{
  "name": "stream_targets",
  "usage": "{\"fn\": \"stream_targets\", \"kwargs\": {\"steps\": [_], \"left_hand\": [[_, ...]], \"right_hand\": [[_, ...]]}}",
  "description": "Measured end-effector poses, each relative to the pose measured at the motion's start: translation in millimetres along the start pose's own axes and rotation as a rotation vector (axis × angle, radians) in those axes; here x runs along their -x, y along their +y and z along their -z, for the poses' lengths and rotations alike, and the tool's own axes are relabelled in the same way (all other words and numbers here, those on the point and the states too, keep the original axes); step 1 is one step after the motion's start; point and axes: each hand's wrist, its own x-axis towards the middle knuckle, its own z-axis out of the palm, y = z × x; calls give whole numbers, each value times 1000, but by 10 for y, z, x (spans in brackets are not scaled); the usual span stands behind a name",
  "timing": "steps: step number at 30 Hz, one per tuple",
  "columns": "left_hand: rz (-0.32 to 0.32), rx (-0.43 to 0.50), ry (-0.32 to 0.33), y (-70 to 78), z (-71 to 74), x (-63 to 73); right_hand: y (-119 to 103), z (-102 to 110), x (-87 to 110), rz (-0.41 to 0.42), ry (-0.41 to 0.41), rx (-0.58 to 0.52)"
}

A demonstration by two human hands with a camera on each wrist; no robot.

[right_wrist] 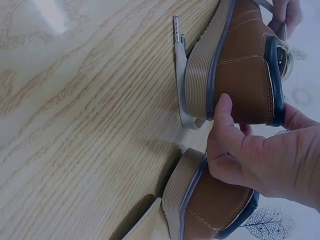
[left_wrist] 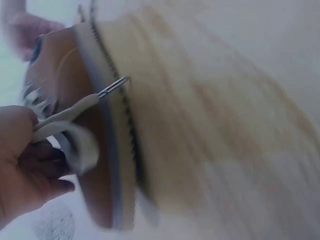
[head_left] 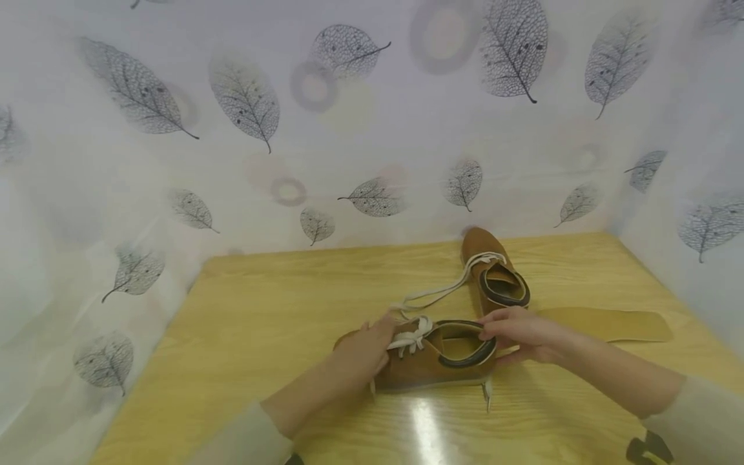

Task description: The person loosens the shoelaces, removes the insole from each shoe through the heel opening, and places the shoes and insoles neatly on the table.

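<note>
A brown lace-up shoe lies sideways in front of me, its toe to the left. My left hand is at its toe end; in the left wrist view, a pale shoelace with a metal tip passes between its thumb and curled fingers. With the right hand I grip the heel, one finger against the leather back and the thumb at the dark padded collar. Another lace end hangs by the heel. Whether the sole is fully on the table cannot be told.
Behind it stands the matching brown shoe, its loose lace trailing left. A flat tan insole lies on the right of the wood-grain table. Leaf-patterned sheeting rises at the back and sides.
</note>
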Motion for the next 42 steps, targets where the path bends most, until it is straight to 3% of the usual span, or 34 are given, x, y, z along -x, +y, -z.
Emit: {"fn": "stream_targets", "kwargs": {"steps": [3,5,9,14,16,22,30,36,39,42], "left_hand": [[54,159,7,-84,87,155],[97,230,-28,-137,150,265],[160,307,-59,-246,232,438],[209,452,-55,-357,262,562],[217,543,-48,-394,261,593],[258,956,-54,-453,261,628],[455,1269,-107,-483,259,626],[446,1605,-140,-486,252,610],[411,1608,-140,-492,266,609],[408,1524,-154,-507,290,630]], "right_hand": [[9,-8,-13,1,-2,4],[14,-8,-22,0,2,-1],[19,4,-29,6,0,-8],[14,19,-26,7,-15,-17],[9,18,-31,1,-15,-25],[14,19,-47,-2,-22,-34],[17,17,-57,-10,-28,-40],[30,33,-56,3,-30,-35],[38,37,-57,4,-39,-35],[42,36,-60,10,-52,-37]]}}
